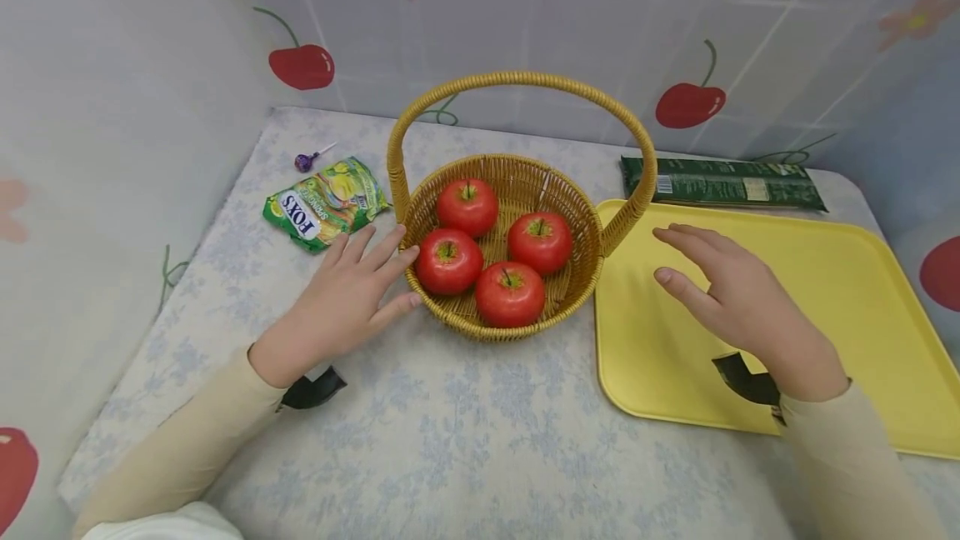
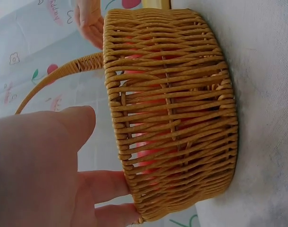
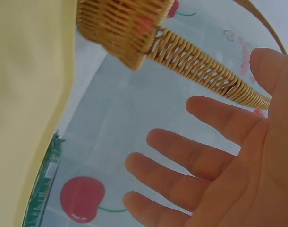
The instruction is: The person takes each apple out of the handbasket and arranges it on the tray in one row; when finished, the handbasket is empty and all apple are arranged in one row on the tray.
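A round wicker basket [image 1: 495, 332] with a tall arched handle stands mid-table and holds several red apples [image 1: 510, 294]. At its left side is my left hand [image 1: 341, 302], fingers spread and nearly straight; in the left wrist view the fingertips meet the basket's woven wall [image 2: 172, 113] near the rim. My right hand [image 1: 731, 294] hovers above the yellow tray [image 1: 757, 382], to the right of the basket and apart from it. Its fingers are extended with nothing in them, and the right wrist view shows the palm facing the basket handle [image 3: 205, 66].
Left of the basket lies a green and yellow Fox's candy bag [image 1: 330, 202], with a purple-wrapped lollipop [image 1: 305, 162] behind it. A long dark green packet [image 1: 727, 182] lies along the tray's back edge. A patterned curtain [image 1: 525, 15] closes off the back.
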Motion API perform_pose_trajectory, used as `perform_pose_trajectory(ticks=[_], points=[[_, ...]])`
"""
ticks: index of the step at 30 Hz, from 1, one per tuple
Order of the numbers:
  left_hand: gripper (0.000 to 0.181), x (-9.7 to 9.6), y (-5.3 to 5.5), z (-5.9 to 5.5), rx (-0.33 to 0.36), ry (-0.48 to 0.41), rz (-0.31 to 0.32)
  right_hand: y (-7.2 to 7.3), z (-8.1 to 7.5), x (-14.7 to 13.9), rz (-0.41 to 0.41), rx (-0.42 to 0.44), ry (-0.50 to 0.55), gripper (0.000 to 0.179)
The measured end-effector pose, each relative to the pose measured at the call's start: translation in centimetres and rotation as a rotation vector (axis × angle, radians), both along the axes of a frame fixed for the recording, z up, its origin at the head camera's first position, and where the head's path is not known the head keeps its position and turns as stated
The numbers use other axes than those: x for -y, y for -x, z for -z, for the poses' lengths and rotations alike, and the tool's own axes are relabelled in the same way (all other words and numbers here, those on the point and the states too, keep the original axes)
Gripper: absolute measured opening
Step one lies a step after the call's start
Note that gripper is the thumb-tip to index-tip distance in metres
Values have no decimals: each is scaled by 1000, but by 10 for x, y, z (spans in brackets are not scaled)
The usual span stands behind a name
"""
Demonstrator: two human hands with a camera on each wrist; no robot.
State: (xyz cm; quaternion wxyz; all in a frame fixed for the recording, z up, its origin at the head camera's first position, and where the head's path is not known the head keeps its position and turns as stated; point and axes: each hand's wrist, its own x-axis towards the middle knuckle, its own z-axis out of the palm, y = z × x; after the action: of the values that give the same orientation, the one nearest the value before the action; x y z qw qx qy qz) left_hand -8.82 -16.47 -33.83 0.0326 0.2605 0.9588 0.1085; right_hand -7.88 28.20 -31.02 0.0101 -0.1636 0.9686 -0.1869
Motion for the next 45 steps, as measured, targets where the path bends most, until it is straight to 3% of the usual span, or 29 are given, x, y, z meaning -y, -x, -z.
perform_pose_trajectory(ticks=[6,11,19,25,30,35,40,45], points=[[61,-6,-1,4,-39,-12,-8,-5,-2,10,-83,-67,34,47],[58,-12,-2,8,-76,-32,-49,-5,-3,25,-164,-128,80,43],[54,-19,-5,12,-111,-57,-112,1,-2,52,-270,-115,126,41],[54,-20,-6,16,-125,-81,-129,11,6,67,-341,-146,168,38],[52,-19,-6,21,-109,-116,-133,16,13,80,-361,-108,176,39],[47,-14,-4,31,-149,-209,-102,19,21,93,-365,-50,169,44],[39,-11,5,40,-218,-327,-12,24,27,104,-380,-8,162,44],[27,-11,12,44,-156,-393,36,28,29,113,-403,25,144,46]])
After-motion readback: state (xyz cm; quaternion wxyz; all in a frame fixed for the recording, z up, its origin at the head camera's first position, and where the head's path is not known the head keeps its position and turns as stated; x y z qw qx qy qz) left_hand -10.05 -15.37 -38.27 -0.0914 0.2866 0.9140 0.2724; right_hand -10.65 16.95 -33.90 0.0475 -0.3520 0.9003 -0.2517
